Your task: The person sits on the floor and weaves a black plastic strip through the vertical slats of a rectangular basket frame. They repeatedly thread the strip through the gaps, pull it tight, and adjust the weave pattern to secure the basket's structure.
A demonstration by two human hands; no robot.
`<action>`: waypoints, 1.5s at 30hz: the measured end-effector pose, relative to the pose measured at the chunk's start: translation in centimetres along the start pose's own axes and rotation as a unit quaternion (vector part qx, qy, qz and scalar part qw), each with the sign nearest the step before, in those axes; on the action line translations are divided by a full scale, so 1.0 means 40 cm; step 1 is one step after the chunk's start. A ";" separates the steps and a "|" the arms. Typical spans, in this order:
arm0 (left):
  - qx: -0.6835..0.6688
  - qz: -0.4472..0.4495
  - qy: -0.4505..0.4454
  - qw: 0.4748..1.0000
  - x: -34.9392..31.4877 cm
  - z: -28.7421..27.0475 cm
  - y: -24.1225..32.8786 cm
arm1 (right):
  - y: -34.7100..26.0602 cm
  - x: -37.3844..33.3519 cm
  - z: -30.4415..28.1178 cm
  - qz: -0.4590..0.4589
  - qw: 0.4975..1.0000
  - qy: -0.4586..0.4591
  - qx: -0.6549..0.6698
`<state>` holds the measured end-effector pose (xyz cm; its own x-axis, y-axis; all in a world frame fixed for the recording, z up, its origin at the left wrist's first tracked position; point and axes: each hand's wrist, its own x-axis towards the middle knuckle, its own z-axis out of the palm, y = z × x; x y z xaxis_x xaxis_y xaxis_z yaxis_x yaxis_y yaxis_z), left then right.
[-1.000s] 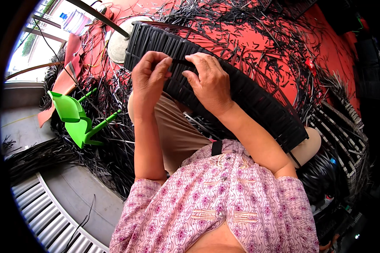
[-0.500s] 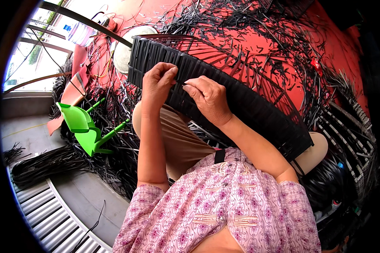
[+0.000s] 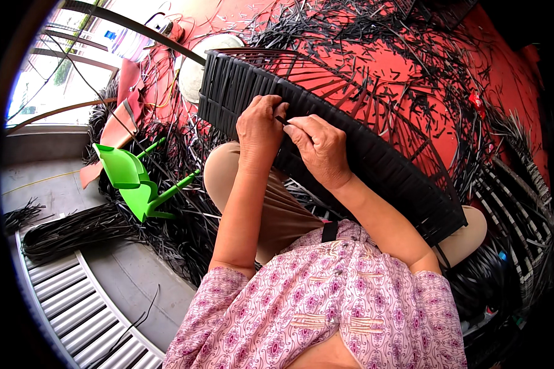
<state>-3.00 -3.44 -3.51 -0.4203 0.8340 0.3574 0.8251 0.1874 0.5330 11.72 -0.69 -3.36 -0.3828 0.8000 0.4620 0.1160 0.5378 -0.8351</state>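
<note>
A long black woven frame (image 3: pixel 351 144) of flat strips lies tilted across my lap and knees, with thin ribs fanning out on its far side. Over its near woven face, my left hand (image 3: pixel 260 132) has its thumb and fingers pinched together. My right hand (image 3: pixel 320 147) is close beside it, also pinching. Between the two sets of fingertips shows a short piece of black strip (image 3: pixel 282 120). Both hands grip it. How far it runs under the fingers, and whether it joins the weave, is hidden.
Loose black strips and offcuts (image 3: pixel 406 80) litter the red floor (image 3: pixel 381 67). At left are a green dustpan-like thing (image 3: pixel 120 169), a bundle of black strips (image 3: pixel 74 235) and a white slatted grate (image 3: pixel 80 307). A pale round stool-like top (image 3: pixel 194 77) stands behind the frame's left end.
My left hand has moved right, closer to my right hand. The black strip between the fingertips shows more plainly. The whole view has shifted slightly.
</note>
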 end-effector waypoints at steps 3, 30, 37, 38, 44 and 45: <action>-0.044 0.002 0.006 0.999 -0.001 0.005 -0.013 | -0.001 0.001 0.002 -0.008 1.000 0.006 -0.005; -0.113 -0.008 -0.011 0.994 0.004 -0.006 -0.030 | 0.006 0.017 0.023 0.089 0.996 0.017 0.022; -0.134 -0.018 -0.029 0.990 0.005 0.003 -0.058 | -0.001 0.053 0.048 0.130 0.982 -0.042 -0.133; -0.137 -0.009 -0.024 0.990 0.004 0.009 -0.065 | 0.003 0.058 0.054 0.125 0.976 -0.051 -0.171; -0.204 -0.070 -0.055 0.975 0.007 -0.001 -0.054 | -0.007 0.080 0.057 0.152 0.964 -0.094 -0.198; -0.207 -0.070 -0.059 0.974 0.008 -0.003 -0.055 | -0.010 0.082 0.058 0.152 0.960 -0.097 -0.212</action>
<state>-4.99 -3.66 -4.49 -0.4521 0.8733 0.1815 0.5295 0.0990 0.8425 8.28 1.10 -2.21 -0.4306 0.8950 0.1166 0.5964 0.3792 -0.7074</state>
